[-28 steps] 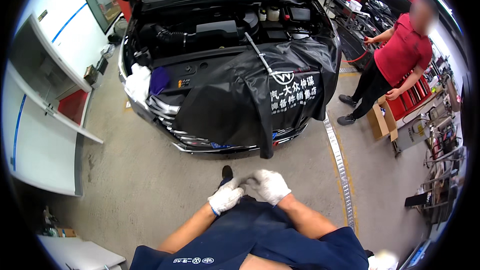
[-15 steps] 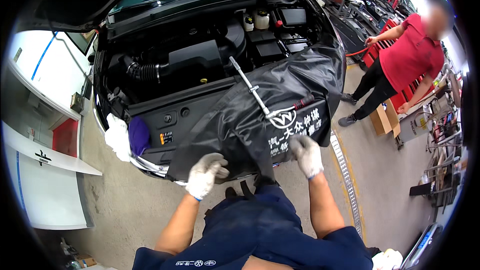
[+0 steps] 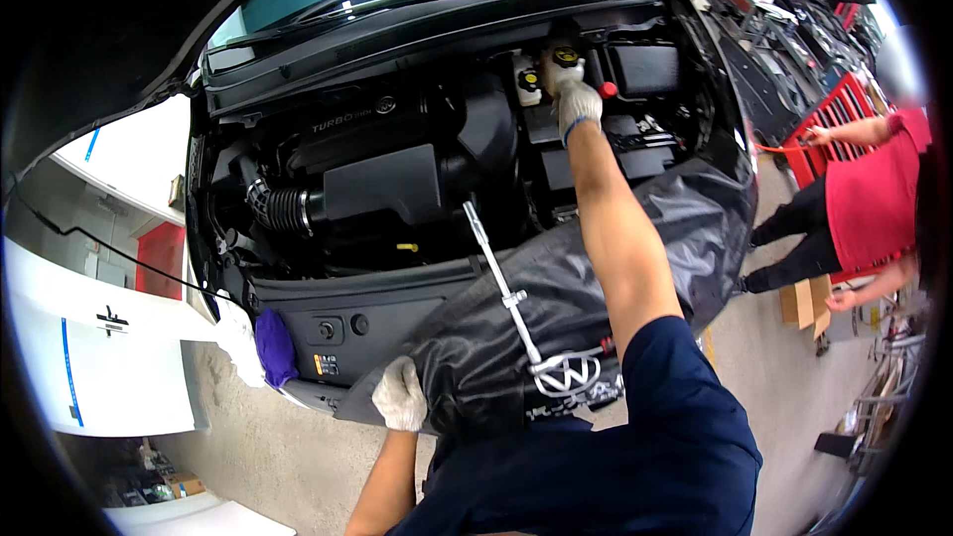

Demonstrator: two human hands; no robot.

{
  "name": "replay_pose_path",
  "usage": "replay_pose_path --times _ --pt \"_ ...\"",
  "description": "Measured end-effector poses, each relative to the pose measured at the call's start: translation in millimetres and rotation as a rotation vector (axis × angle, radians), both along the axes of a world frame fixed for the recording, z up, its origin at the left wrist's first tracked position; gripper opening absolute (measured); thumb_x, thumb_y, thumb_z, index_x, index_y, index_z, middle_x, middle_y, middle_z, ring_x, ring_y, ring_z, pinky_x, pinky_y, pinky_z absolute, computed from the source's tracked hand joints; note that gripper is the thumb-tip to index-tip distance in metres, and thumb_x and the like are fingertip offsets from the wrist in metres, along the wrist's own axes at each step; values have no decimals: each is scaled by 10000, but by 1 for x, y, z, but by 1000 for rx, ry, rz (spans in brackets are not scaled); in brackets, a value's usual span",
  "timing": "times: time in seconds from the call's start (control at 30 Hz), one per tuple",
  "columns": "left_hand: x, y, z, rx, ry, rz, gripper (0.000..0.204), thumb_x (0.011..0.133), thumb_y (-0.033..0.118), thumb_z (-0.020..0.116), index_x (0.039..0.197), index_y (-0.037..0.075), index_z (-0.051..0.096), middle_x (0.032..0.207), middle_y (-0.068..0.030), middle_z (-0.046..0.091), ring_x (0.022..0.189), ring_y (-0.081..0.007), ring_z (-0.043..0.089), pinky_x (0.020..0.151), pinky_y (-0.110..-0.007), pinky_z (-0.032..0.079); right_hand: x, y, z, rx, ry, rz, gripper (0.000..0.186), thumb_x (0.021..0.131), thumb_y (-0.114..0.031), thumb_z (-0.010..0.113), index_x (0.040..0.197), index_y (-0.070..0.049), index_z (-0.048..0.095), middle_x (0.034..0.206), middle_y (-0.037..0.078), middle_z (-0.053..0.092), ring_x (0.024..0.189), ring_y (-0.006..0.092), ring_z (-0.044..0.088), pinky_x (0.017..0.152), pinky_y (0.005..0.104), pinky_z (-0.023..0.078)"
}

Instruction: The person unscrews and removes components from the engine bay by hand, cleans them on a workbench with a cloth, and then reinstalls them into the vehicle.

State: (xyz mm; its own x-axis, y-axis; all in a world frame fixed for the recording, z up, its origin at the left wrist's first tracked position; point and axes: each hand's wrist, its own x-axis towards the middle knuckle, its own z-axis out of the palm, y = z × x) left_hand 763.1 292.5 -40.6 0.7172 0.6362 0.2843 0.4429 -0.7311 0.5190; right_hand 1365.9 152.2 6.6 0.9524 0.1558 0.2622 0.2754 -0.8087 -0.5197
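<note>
My right hand [image 3: 578,109], in a white knit glove, reaches deep into the engine bay. It is against the near side of a pale fluid reservoir [image 3: 562,70] with a black cap bearing yellow marks; its fingertips are hidden. A second, smaller white reservoir [image 3: 527,79] stands just left of it. My left hand [image 3: 401,394], gloved too, is loosely closed at the front edge of the car, beside the black fender cover [image 3: 467,357]. I see nothing in it. A long silver bar-shaped tool [image 3: 503,288] lies across the cover, its upper end over the engine bay.
Black engine cover [image 3: 347,129] and air intake hose [image 3: 288,211] fill the bay's left. A purple cloth [image 3: 275,347] and white cloth [image 3: 236,337] hang at the front left corner. On the right stands a person in a red shirt [image 3: 874,194], near a red tool cabinet [image 3: 839,124].
My right hand has moved from above the cover's front forward to the reservoir. My left hand has come down slightly near the front edge. The view has shifted closer over the engine bay.
</note>
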Motion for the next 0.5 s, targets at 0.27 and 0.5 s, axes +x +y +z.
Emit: replay_pose_path --times 0.27,0.5 --pt "9 0 5 -50 81 32 176 1020 196 644 1085 44 703 914 -187 760 784 -404 742 718 -470 591 112 76 -19 -595 258 -199 455 1060 -334 402 1364 -222 722 1416 45 698 1320 220 649 1162 386 461" --pt "12 5 7 -38 117 9 155 1006 194 659 1054 58 715 870 -176 753 738 -390 735 685 -469 586 157 81 -65 -220 184 -280 519 1032 -335 511 1511 -139 547 1538 92 590 1395 256 572 1172 405 441"
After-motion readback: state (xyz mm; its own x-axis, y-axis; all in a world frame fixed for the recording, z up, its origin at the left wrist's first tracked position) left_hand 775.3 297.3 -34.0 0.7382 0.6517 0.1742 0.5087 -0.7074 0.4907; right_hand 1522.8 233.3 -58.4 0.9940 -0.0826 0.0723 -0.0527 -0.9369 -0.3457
